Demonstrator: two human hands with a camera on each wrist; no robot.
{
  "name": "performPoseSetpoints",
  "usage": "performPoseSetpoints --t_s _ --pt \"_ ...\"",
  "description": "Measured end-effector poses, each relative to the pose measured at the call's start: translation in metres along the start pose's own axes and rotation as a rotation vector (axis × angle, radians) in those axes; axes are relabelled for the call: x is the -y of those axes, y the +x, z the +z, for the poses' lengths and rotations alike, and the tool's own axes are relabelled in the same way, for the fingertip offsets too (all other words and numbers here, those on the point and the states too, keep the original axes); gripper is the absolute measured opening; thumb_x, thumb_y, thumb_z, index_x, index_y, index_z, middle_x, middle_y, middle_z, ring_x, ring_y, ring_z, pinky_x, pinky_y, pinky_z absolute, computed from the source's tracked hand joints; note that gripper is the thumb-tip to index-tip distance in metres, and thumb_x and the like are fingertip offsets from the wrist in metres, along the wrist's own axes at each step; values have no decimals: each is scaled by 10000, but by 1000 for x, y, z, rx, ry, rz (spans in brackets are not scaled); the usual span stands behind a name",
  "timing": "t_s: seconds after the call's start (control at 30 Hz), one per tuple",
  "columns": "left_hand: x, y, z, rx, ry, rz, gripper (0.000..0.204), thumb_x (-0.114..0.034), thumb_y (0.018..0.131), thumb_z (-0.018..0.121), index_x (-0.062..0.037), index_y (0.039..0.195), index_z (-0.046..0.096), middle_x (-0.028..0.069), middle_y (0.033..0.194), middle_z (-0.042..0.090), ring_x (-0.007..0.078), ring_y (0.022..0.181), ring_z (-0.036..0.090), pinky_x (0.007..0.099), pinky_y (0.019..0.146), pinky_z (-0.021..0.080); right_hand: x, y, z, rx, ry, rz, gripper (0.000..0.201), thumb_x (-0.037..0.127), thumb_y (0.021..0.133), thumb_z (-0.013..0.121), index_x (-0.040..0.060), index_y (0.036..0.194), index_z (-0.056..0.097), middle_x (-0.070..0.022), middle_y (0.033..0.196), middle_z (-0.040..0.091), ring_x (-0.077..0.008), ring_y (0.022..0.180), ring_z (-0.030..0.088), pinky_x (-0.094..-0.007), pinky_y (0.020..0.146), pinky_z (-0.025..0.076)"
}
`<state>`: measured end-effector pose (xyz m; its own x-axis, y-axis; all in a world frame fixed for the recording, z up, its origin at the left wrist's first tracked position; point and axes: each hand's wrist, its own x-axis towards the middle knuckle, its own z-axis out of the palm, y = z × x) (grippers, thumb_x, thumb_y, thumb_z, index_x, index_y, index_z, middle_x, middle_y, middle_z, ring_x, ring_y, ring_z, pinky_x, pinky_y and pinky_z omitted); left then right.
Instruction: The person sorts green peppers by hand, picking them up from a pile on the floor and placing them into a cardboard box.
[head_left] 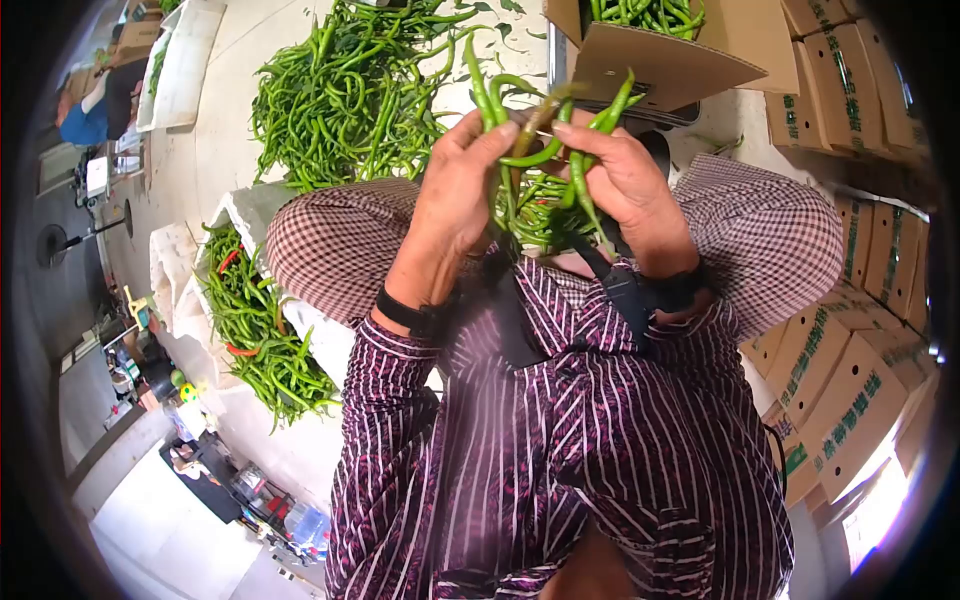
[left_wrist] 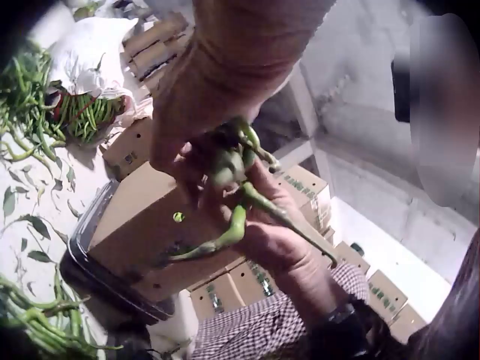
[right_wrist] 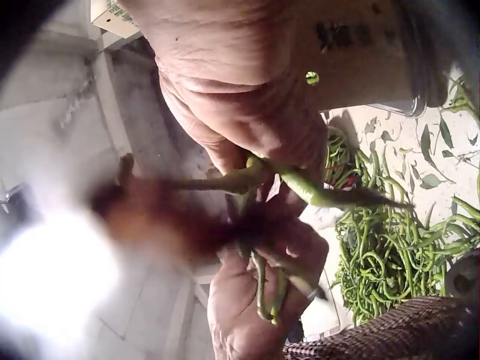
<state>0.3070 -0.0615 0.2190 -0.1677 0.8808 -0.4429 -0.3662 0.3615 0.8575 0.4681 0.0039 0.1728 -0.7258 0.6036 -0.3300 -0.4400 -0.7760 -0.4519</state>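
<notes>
Both hands meet in front of the lap in the head view. The left hand [head_left: 455,185] grips several long green peppers [head_left: 482,90] between thumb and fingers. My right hand [head_left: 625,180] pinches more green peppers [head_left: 582,180], and one curved pepper spans between the hands. A brownish, blurred pepper [head_left: 540,115] stands between them. In the left wrist view the right hand [left_wrist: 274,240] holds peppers [left_wrist: 238,225] that stick out to both sides. The right wrist view shows the left hand [right_wrist: 240,300] below, close to the right hand [right_wrist: 240,112], with peppers between; the fingertips are partly hidden.
A large pile of green peppers [head_left: 335,110] lies beyond the left knee. A white sack [head_left: 310,325] beside peppers with a few red ones is at the left. An open cardboard box [head_left: 650,65] stands ahead, and stacked cartons [head_left: 845,90] line the right.
</notes>
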Motion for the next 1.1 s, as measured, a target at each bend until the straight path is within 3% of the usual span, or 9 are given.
performPoseSetpoints --t_s 0.07,0.3,0.63,0.77,0.87,0.97,1.0,1.03,1.1 --pt "4 3 -15 6 -249 -33 306 -110 938 515 -2 1224 510 86 1031 621 195 895 606 351 811 511 3 1 2 -26 3 22 224 87 894 599 -30 1084 583 -113 1002 639 -240 915 642 -408 836 542" --pt "1 -2 -1 55 -519 -113 290 -153 953 518 -3 1201 517 97 998 616 199 845 603 347 754 529 -6 5 1 1 32 -8 290 93 901 582 -24 1165 563 -94 1012 638 -200 917 628 -346 832 536" --pt "5 3 -10 22 -432 -16 272 -126 938 554 -11 1183 529 58 914 600 135 759 576 246 647 496 6 -5 12 -47 -161 -75 346 120 906 576 -7 1226 556 -69 1028 644 -136 900 595 -266 811 496" --pt "2 0 7 -164 29 24 323 -202 884 652 -3 1118 552 67 936 613 109 784 569 235 649 472 -6 1 3 -211 -682 -160 367 168 883 603 -32 1191 587 -95 1105 653 -137 968 594 -279 827 475" --pt "14 6 22 -170 130 99 291 -175 861 669 9 1061 565 63 924 620 89 778 564 226 655 462 -8 -5 21 -300 -1116 -251 445 221 854 590 -38 1213 549 -208 1061 644 -250 953 623 -336 876 467" --pt "20 11 24 -161 180 167 243 -134 858 656 12 1029 563 60 904 623 93 778 565 233 671 465 -17 -1 5 -148 -1215 -253 461 218 854 562 -23 1244 520 -241 1021 628 -290 947 622 -356 883 465" --pt "20 11 22 -161 132 145 243 -126 860 648 13 1042 564 61 905 623 98 781 568 240 678 469 -12 1 6 -143 -1153 -61 499 181 855 579 -43 1289 477 -211 1069 626 -261 954 618 -361 875 473" --pt "21 12 21 -158 84 122 245 -118 861 639 13 1054 564 62 905 623 102 784 572 246 684 473 -12 2 6 -148 -1152 -60 499 181 855 579 -43 1289 477 -211 1069 626 -261 954 618 -361 875 473" --pt "23 14 20 -162 29 145 258 -102 867 616 14 1090 561 65 912 629 107 790 581 256 697 485 -14 2 4 -75 -311 5 497 141 857 606 -73 1283 467 -167 1128 605 -218 1018 581 -346 882 463"
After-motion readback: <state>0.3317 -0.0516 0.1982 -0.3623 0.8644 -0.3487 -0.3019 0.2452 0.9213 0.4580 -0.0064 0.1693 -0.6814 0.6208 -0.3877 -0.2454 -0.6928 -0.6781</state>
